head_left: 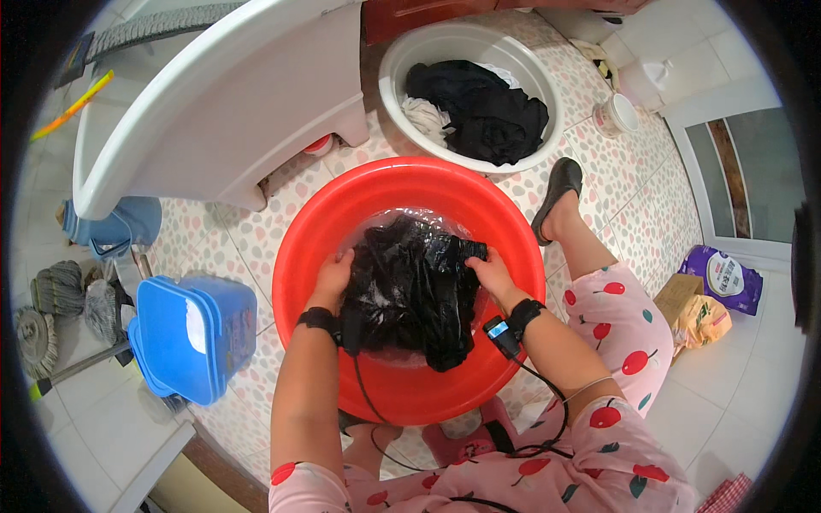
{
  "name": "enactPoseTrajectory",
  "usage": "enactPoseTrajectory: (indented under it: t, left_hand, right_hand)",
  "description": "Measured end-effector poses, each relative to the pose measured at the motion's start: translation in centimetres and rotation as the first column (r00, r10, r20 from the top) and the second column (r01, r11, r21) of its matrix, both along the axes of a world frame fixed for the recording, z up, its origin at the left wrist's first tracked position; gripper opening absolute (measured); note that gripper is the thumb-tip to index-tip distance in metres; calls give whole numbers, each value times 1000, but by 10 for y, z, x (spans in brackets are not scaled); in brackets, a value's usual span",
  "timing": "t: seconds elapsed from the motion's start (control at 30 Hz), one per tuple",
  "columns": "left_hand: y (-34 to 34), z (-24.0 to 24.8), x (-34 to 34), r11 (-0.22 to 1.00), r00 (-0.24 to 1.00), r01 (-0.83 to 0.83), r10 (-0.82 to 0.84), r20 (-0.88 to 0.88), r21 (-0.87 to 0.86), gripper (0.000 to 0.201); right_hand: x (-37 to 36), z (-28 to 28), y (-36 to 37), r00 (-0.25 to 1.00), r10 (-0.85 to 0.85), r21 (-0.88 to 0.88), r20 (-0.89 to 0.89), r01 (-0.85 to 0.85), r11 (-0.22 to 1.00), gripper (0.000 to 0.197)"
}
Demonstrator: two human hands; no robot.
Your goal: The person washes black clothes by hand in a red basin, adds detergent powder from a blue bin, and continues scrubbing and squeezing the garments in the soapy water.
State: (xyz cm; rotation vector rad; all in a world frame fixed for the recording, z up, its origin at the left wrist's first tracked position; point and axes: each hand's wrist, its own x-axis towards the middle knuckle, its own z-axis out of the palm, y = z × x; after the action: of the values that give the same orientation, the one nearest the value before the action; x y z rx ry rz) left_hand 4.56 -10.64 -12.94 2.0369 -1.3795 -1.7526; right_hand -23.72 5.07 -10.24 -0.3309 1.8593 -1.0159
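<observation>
A wet black garment (409, 286) is spread in a red plastic basin (293, 282) with some water and suds around it. At the garment's left edge, my left hand (332, 279) is closed on the cloth, its fingers partly hidden. My right hand (493, 275) pinches the upper right edge, thumb on top, near what looks like a cuff or band. The cloth hangs in folds between both hands, its lower end lying toward the near side of the basin. Each wrist wears a black strap with a small device and cable.
A white basin (389, 94) of black and pale clothes stands beyond. A white bathtub (222, 111) is at far left, a blue bucket (231, 321) at left. Toward the right are a small white tub (615, 116), a purple package (724, 279) and my dark clog (561, 190).
</observation>
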Motion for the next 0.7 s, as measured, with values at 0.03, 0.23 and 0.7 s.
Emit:
enactPoseTrajectory:
  t: [0.03,0.23,0.7]
  left_hand:
    - [3,0,2,1000,1000,-4,4,0,4,42]
    - [10,-15,27,997,984,-74,79,-157,38,28]
    - [33,24,12,658,628,-393,702,-335,643,30]
  right_hand:
    - [-2,9,-5,1000,4,4,0,-4,1000,36]
    - [-5,16,-20,958,-1,-7,286,3,1000,17]
    - [4,61,-60,909,-114,1,402,124,992,21]
